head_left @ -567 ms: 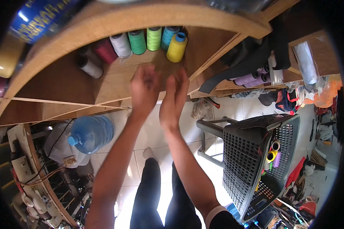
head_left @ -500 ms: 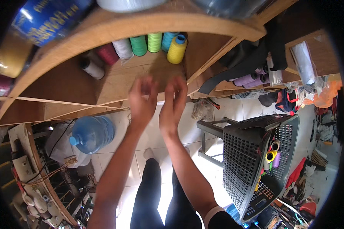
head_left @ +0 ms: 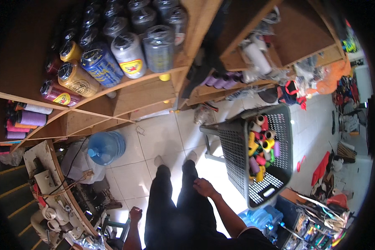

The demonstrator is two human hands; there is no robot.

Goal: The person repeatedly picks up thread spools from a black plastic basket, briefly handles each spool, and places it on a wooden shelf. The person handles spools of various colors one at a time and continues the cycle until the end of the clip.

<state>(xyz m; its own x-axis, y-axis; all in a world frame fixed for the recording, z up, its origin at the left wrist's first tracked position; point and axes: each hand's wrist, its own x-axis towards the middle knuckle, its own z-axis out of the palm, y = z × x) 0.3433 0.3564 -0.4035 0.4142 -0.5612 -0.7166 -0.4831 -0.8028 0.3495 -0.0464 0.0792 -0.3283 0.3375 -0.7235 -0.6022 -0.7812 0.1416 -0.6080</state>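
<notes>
My left hand [head_left: 135, 213] hangs low beside my left leg, its fingers loosely curled, and nothing shows in it. My right hand [head_left: 203, 187] is in front of my right thigh with its fingers folded in. No object shows in that hand either. Right of it stands a dark plastic basket [head_left: 234, 164] with many holes in its walls. Several thread spools [head_left: 262, 146] in red, yellow, white, green and purple lie loose inside. Ahead of me, a wooden shelf [head_left: 154, 76] bears large plastic-wrapped thread cones [head_left: 128, 54] in white, blue, gold and dark colours.
A blue water jug [head_left: 106, 148] lies on the tiled floor [head_left: 160, 137] at the left. Nearer stands a sewing machine [head_left: 50, 212]. Purple spools [head_left: 223, 80] fill a shelf at the right. More blue jugs [head_left: 262, 218] and a cluttered box [head_left: 308, 227] are at the lower right.
Both hands have drawn back from the shelf compartment with the coloured spools and dropped to my legs. The view has shifted, now showing the wrapped cones on the upper shelf and more of the basket's inside.
</notes>
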